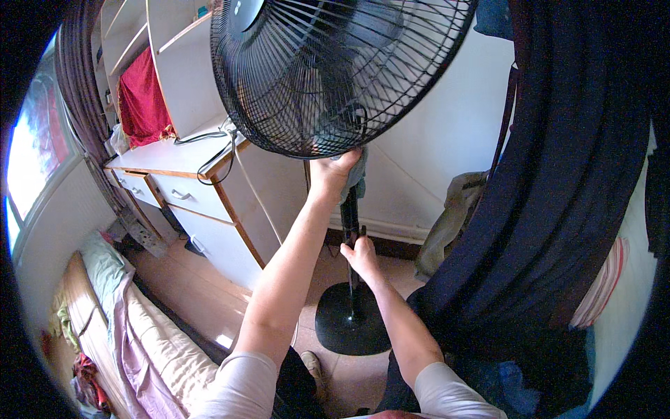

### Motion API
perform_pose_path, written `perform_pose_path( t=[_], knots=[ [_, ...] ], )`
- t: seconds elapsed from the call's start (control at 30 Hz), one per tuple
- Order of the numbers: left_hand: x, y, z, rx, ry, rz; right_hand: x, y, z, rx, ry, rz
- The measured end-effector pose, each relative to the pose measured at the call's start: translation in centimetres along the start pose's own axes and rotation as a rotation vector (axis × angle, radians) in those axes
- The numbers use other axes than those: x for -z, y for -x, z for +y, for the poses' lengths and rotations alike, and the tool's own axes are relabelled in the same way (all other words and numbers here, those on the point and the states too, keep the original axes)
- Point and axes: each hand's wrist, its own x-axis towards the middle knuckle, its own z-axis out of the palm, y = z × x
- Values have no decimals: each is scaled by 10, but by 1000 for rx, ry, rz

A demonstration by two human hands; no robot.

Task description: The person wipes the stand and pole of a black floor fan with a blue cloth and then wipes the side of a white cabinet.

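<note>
The fan (335, 70) fills the far top of the view, its black wire grille tilted toward us, with its pole (351, 230) running down to the round base (349, 321) on the floor (209, 286). To the left stands the desk (174, 157) with drawers, a cable lying across its top, and nearer on the left lies the bed (139, 335). On the right hang dark clothes (558, 174)

Our left hand (333, 174) presses a grey-blue cloth (356, 171) against the lower rim of the grille, fingers clenched around the cloth. Our right hand (363, 255) has its fingers wrapped around the pole, below the head

To wipe well, we judge it best to keep the right hand firm so the pole cannot sway, and to run the cloth along the wires rather than across them, pressing lightly so the grille does not bend. The base looks narrow for the head's tilt, so we should push toward the pole, not sideways
</note>
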Motion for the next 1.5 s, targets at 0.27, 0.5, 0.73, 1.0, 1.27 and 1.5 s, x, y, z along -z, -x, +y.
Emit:
perform_pose_path(
  t=[0.27, 0.5, 0.73, 1.0, 1.27, 1.5],
  knots=[
    [-11, 5, -3, -247, -175, 177, 9, -8, 4, 4, -117, -137],
    [-3, 6, -9, -315, -433, 314, 23, -8, -13, 20, -109, -238],
    [-13, 17, 5, -186, -550, 368, 120, 2, -68, -25, 79, 5],
    [-9, 19, 15, -55, -549, 294, 201, -34, -222, 316, -793, 166],
    [-7, 22, 21, 22, -620, 307, 214, -46, -241, 240, -856, 86],
    [-3, 21, 20, 32, -626, 283, 216, -50, -244, 238, -815, 78]
  ],
)
